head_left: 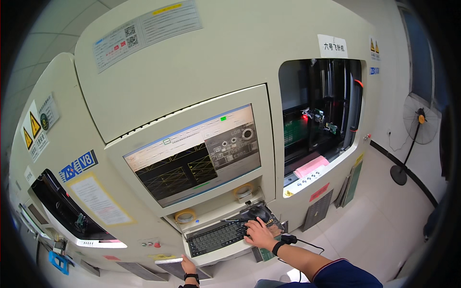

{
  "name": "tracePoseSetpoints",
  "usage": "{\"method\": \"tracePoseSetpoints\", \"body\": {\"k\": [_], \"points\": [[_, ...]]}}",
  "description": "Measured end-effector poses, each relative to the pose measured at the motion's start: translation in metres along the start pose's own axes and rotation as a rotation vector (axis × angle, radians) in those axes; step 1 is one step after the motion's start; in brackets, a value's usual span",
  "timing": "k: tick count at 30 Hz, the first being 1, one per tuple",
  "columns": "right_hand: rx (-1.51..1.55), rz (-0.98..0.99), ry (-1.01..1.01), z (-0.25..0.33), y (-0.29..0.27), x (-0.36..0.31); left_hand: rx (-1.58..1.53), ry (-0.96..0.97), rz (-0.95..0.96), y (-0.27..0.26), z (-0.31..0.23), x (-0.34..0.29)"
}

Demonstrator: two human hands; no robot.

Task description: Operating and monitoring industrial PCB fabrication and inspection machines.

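On the shelf (216,255) below the lit screen (193,157), worked with the right hand (260,234) at the right end of the black keyboard (218,238). Judged as the step in hand: entering or selecting something on the screen. Had the right hand unclenched, with fingers spread and a little bent, apparently grasping nothing; could not tell for certain whether pressing keys or only resting. Had the keyboard under and to the left of these fingers, and what looked like a black mouse (258,212) just beyond, on the far side. At the near left, below the shelf, had the left hand (188,265) at the right edge of a pale flat panel (169,262); could not tell whether gripping firmly or merely touching. For the next move, probably needed to check the screen, then press carefully or reach slightly farther to the mouse, without disturbing the panel.
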State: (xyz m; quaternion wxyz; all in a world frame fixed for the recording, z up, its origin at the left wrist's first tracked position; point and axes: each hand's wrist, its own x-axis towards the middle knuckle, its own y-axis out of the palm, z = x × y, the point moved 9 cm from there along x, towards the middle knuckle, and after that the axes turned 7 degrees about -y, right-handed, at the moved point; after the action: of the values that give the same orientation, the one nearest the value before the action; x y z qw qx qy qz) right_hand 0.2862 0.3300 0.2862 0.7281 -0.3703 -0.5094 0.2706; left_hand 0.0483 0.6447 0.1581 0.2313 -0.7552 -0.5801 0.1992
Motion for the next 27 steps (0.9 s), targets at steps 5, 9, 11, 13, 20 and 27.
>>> {"method": "tracePoseSetpoints", "body": {"k": [5,9,11,13,20,27], "points": [[-0.033,-0.014,-0.01,0.002,-0.001,0.0,-0.044,0.022,0.016,0.0,-0.003,-0.001],[-0.024,-0.044,-0.061,0.008,-0.006,0.002,-0.017,-0.002,0.044,0.004,0.004,0.004],[-0.031,0.015,-0.037,0.006,-0.002,0.005,-0.033,0.001,0.046,0.006,0.006,0.006],[-0.075,0.037,-0.071,0.009,0.001,0.01,-0.114,0.027,0.019,0.005,0.006,0.005],[-0.109,0.086,-0.038,0.007,0.012,0.015,-0.01,0.011,0.009,0.003,0.007,0.005],[-0.085,0.043,-0.048,0.007,0.007,0.014,-0.01,-0.001,0.011,0.001,0.002,0.002]]}}
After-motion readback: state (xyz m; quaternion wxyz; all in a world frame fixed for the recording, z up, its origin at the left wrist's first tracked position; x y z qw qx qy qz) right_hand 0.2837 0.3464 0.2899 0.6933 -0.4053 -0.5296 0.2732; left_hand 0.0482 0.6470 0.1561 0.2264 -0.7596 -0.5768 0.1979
